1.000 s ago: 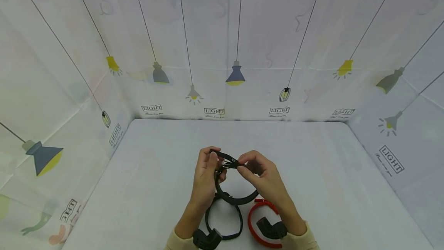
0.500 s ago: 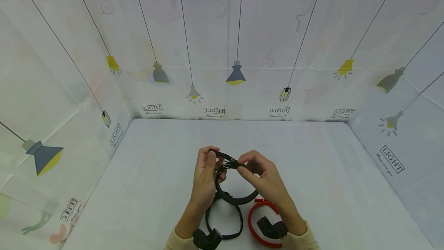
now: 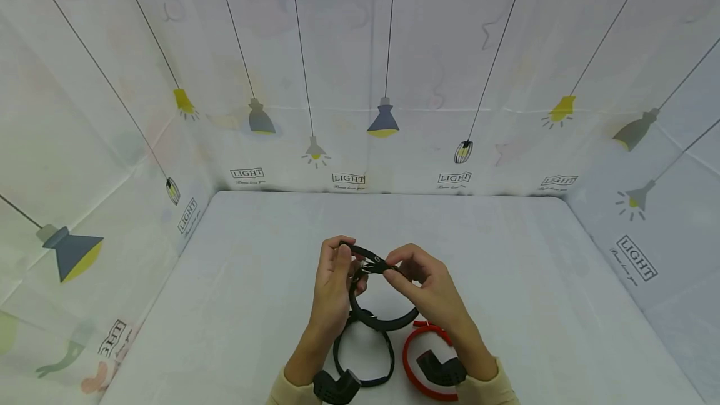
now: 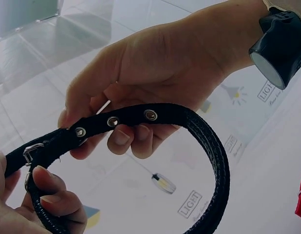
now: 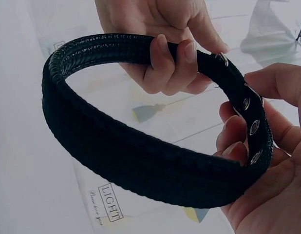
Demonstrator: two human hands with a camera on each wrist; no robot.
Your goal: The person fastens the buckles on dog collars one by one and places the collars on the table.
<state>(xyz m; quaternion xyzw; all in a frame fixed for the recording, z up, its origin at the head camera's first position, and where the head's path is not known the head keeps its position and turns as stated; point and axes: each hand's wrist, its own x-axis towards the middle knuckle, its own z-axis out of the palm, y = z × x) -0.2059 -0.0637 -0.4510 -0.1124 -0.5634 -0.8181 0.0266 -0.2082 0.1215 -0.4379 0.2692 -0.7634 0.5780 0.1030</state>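
A black collar [image 3: 387, 325] with a braided-looking edge hangs as a loop between both hands above the table. My left hand [image 3: 332, 289] holds it beside the metal buckle [image 4: 32, 153], its fingers curled round the strap. With thumb and fingers my right hand [image 3: 425, 280] pinches the strap where the metal eyelets [image 4: 113, 121] run. In the left wrist view, the strap's end appears to pass through the buckle. Close below the hands, a second, thinner black collar [image 3: 392, 355] and a red collar [image 3: 406, 364] lie on the table; the right forearm partly covers the red one.
The white table [image 3: 253, 305] has rounded far corners. Sheets printed with hanging lamps [image 3: 383, 120] wall it at the back and both sides. A black device is worn on the left wrist [image 3: 337, 387] and another on the right wrist [image 3: 441, 369].
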